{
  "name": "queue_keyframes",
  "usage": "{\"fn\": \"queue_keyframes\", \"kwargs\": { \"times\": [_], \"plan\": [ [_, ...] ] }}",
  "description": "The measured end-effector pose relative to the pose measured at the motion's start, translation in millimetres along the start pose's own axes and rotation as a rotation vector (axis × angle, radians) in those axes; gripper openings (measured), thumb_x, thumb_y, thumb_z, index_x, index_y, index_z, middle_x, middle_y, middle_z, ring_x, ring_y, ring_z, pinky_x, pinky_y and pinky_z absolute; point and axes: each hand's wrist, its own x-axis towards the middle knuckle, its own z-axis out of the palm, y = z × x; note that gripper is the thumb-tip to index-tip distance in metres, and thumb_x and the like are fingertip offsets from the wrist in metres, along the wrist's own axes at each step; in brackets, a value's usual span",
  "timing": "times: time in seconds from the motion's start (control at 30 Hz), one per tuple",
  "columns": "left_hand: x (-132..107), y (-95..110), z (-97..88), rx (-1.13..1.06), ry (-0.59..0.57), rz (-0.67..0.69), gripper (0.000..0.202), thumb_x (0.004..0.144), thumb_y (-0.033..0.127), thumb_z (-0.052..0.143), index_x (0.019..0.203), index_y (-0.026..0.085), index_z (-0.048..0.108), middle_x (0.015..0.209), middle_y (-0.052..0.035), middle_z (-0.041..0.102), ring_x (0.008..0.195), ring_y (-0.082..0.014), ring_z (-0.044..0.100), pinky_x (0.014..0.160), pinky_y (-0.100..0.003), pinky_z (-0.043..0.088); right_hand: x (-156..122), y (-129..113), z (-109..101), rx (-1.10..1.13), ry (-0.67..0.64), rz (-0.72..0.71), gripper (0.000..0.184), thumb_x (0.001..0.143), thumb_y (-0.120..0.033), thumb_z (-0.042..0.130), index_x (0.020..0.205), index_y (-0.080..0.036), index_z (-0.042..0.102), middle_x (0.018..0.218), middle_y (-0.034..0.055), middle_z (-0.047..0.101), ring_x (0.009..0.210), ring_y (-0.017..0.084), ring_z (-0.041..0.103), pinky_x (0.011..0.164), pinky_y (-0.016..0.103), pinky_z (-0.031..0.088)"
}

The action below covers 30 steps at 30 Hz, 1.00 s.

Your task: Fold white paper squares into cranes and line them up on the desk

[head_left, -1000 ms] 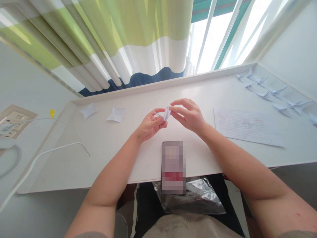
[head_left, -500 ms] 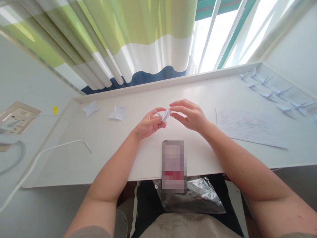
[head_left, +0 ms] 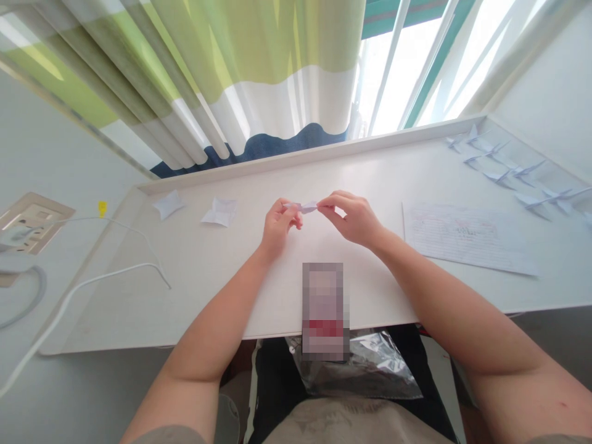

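Observation:
A small white paper crane (head_left: 308, 208) is held above the desk, between my two hands. My left hand (head_left: 279, 225) is closed on one end of it, thumb and fingers pressed together. The fingertips of my right hand (head_left: 350, 216) pinch its opposite end. Part of the crane is hidden behind my left fingers. Two creased paper squares, a nearer one (head_left: 219, 212) and a farther one (head_left: 169, 205), lie on the desk to the left. Several other paper cranes (head_left: 499, 177) stand at the far right.
A written sheet (head_left: 467, 237) lies on the white desk (head_left: 365, 283) to the right. A blurred-out phone-shaped object (head_left: 324, 308) overlaps the front edge, above clear plastic (head_left: 383, 370) on my lap. A white cable (head_left: 115, 268) crosses the left side. Curtains (head_left: 259, 68) hang behind.
My left hand has turned and risen slightly, tipping the paper crane flatter. My right fingers, spread beside it before, are now pinched on its end.

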Motion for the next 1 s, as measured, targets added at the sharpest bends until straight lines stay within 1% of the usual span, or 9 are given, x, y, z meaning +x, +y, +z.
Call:
{"fn": "queue_keyframes", "kwargs": {
  "times": [0.13, 0.2, 0.3, 0.37, 0.47, 0.6, 0.73, 0.87, 1.0],
  "plan": [
    [-1, -13, 5.2, 0.309, 0.319, 0.313, 0.057, 0.083, 0.063, 0.092, 0.103, 0.026, 0.054, 0.102, -0.0013, 0.065, 0.087, -0.0148, 0.066, 0.073, -0.028, 0.053, 2, -2, 0, 0.153, -0.020, 0.272, 0.017, 0.102, -0.034, 0.070, 0.094, -0.023, 0.080, 0.089, 0.0045, 0.082, 0.081, 0.021, 0.073, 0.080, 0.038, 0.058],
    [-3, -11, 4.4, 0.422, 0.410, 0.416, 0.053, 0.087, 0.060, 0.090, 0.105, 0.027, 0.054, 0.108, -0.0025, 0.065, 0.088, -0.0148, 0.065, 0.074, -0.029, 0.053, 4, -5, -2, 0.202, -0.046, 0.355, 0.019, 0.101, -0.038, 0.072, 0.092, -0.023, 0.080, 0.084, 0.0041, 0.081, 0.080, 0.021, 0.073, 0.080, 0.038, 0.058],
    [-7, -5, 3.6, 0.582, 0.328, 0.442, 0.038, 0.100, 0.059, 0.077, 0.099, 0.024, 0.061, 0.094, -0.0021, 0.067, 0.083, -0.0159, 0.064, 0.076, -0.031, 0.054, 6, -8, -4, 0.238, -0.079, 0.404, 0.024, 0.099, -0.043, 0.074, 0.088, -0.022, 0.078, 0.081, 0.0042, 0.080, 0.077, 0.021, 0.071, 0.079, 0.038, 0.057],
    [-9, -2, 5.0, 0.595, 0.238, 0.378, 0.036, 0.105, 0.058, 0.070, 0.096, 0.023, 0.066, 0.089, -0.0030, 0.072, 0.081, -0.0164, 0.066, 0.074, -0.031, 0.054, 6, -10, -5, 0.261, -0.105, 0.410, 0.025, 0.097, -0.044, 0.075, 0.086, -0.022, 0.077, 0.082, 0.0047, 0.080, 0.078, 0.021, 0.071, 0.077, 0.037, 0.056],
    [-10, -3, 8.9, 0.507, 0.185, 0.260, 0.037, 0.103, 0.060, 0.072, 0.100, 0.023, 0.073, 0.092, -0.0049, 0.079, 0.084, -0.0176, 0.072, 0.073, -0.031, 0.056, 6, -10, -5, 0.287, -0.128, 0.411, 0.024, 0.096, -0.043, 0.075, 0.085, -0.022, 0.076, 0.081, 0.0046, 0.079, 0.078, 0.021, 0.070, 0.078, 0.037, 0.056],
    [-7, -7, 11.7, 0.367, 0.155, 0.142, 0.038, 0.097, 0.061, 0.080, 0.100, 0.023, 0.077, 0.089, -0.0040, 0.081, 0.078, -0.0169, 0.073, 0.071, -0.031, 0.056, 4, -7, -1, 0.295, -0.100, 0.419, 0.021, 0.094, -0.042, 0.076, 0.089, -0.021, 0.077, 0.083, 0.0047, 0.080, 0.078, 0.021, 0.071, 0.079, 0.039, 0.057],
    [-5, -5, 11.6, 0.289, 0.161, 0.089, 0.032, 0.089, 0.052, 0.088, 0.090, 0.022, 0.078, 0.081, -0.0023, 0.079, 0.071, -0.0149, 0.068, 0.064, -0.028, 0.052, 3, -4, 5, 0.305, -0.077, 0.423, 0.025, 0.093, -0.045, 0.076, 0.090, -0.021, 0.080, 0.087, 0.0061, 0.083, 0.080, 0.021, 0.074, 0.079, 0.039, 0.059],
    [-7, -1, 13.7, 0.291, 0.153, 0.067, 0.025, 0.087, 0.045, 0.088, 0.085, 0.021, 0.080, 0.079, -0.0022, 0.079, 0.071, -0.0160, 0.069, 0.066, -0.029, 0.053, 3, -5, 10, 0.309, -0.069, 0.460, 0.029, 0.092, -0.050, 0.080, 0.089, -0.022, 0.083, 0.092, 0.0071, 0.086, 0.084, 0.022, 0.076, 0.079, 0.039, 0.061],
    [-10, 1, 18.2, 0.413, 0.198, 0.118, 0.016, 0.089, 0.038, 0.086, 0.085, 0.023, 0.083, 0.083, -0.0027, 0.083, 0.075, -0.0172, 0.071, 0.070, -0.030, 0.053, 2, -7, 16, 0.317, -0.028, 0.565, 0.029, 0.090, -0.049, 0.082, 0.081, -0.021, 0.081, 0.076, 0.0052, 0.081, 0.073, 0.020, 0.072, 0.070, 0.037, 0.057]
  ]
}}
